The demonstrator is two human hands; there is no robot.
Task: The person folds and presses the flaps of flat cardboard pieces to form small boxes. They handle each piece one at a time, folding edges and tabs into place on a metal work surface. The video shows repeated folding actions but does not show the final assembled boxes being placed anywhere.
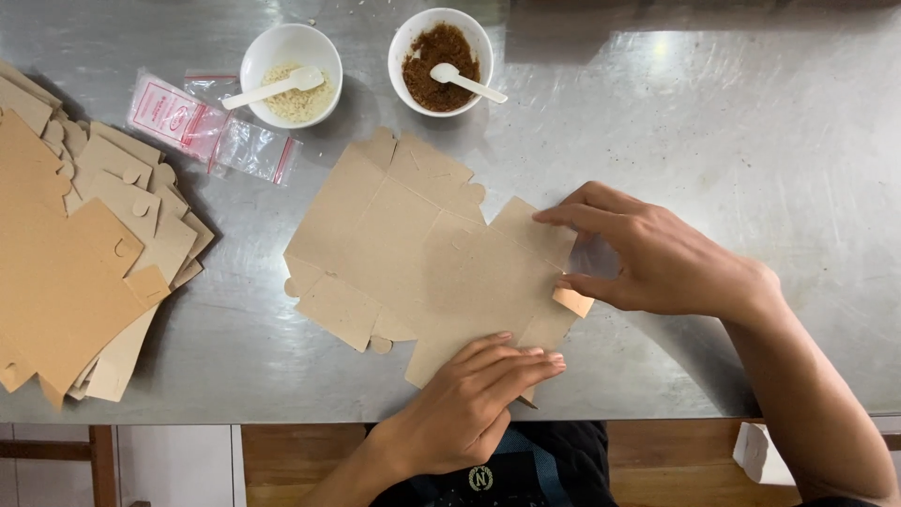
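Observation:
A flat, unfolded brown cardboard box blank lies on the steel table in front of me. My left hand presses flat on its near edge, fingers together pointing right. My right hand is at the blank's right side, fingers on the upper right flap and thumb against a small side tab that is bent up.
A stack of several more brown box blanks lies at the left. Clear plastic bags with red print lie beside it. At the back stand a white bowl of pale grains with a spoon and a white bowl of brown powder with a spoon.

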